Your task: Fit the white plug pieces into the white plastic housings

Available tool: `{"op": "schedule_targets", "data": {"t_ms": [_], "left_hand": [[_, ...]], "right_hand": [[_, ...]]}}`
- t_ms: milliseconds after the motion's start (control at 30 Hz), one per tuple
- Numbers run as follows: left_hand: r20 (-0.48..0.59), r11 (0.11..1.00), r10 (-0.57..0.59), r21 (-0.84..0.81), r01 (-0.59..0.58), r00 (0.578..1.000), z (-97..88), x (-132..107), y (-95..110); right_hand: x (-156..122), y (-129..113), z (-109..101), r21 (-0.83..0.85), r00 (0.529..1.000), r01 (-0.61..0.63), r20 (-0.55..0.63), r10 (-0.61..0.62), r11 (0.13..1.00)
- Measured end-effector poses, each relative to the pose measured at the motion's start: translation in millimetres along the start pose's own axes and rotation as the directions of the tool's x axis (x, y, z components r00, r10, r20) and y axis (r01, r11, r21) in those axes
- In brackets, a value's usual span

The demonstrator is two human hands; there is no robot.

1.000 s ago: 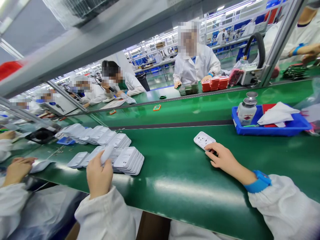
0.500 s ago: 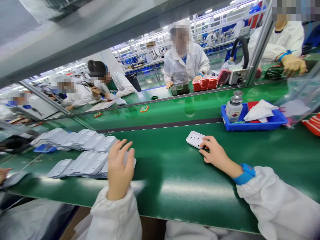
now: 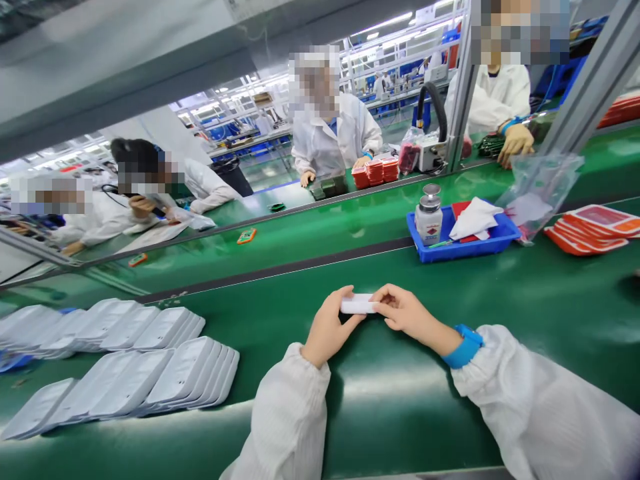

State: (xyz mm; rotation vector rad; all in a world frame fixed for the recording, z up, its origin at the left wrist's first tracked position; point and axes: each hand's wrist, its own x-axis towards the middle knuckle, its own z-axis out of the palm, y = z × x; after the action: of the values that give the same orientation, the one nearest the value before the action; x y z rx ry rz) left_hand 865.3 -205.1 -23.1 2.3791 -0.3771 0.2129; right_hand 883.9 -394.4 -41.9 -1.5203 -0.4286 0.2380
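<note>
Both my hands hold one small white plastic part [image 3: 357, 304] just above the green bench top [image 3: 380, 393]. My left hand [image 3: 327, 327] pinches its left end with thumb and fingers. On its right end my right hand [image 3: 406, 312] does the same; that wrist wears a blue strap [image 3: 465, 347]. The part is seen edge-on. Rows of overlapping white plastic covers [image 3: 150, 373] lie on the bench to my left, well apart from my hands.
A blue tray [image 3: 463, 248] with a small bottle [image 3: 429, 217] and white cloths stands beyond my hands. Red trays [image 3: 590, 227] and a clear plastic bag [image 3: 537, 190] lie at the right. Small orange parts [image 3: 247, 235] ride the far belt. Several people in white coats work opposite.
My left hand left the stack of white covers and came across to the right. Both hands now hold the white part, lifted and turned on edge. The view has shifted right.
</note>
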Motion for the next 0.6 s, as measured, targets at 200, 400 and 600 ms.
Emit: {"op": "schedule_targets", "data": {"t_ms": [200, 400, 600], "left_hand": [[-0.041, 0.995, -0.099, -0.009, 0.099, 0.994, 0.1, -6.4, 0.1], [0.014, 0.990, -0.139, 0.029, 0.139, 0.990, -2.2, -7.7, 1.4], [0.022, 0.995, -0.099, 0.030, 0.098, 0.995, -4.4, -8.8, 0.1]], "right_hand": [[3.2, 0.6, -0.2, 0.076, 1.000, -0.028, -0.002, 0.028, 0.997], [0.2, -7.2, -0.3, 0.031, 0.999, -0.050, -0.003, 0.050, 0.998], [-1.1, -9.8, 0.8, 0.013, 0.997, -0.073, 0.000, 0.073, 0.997]]}}
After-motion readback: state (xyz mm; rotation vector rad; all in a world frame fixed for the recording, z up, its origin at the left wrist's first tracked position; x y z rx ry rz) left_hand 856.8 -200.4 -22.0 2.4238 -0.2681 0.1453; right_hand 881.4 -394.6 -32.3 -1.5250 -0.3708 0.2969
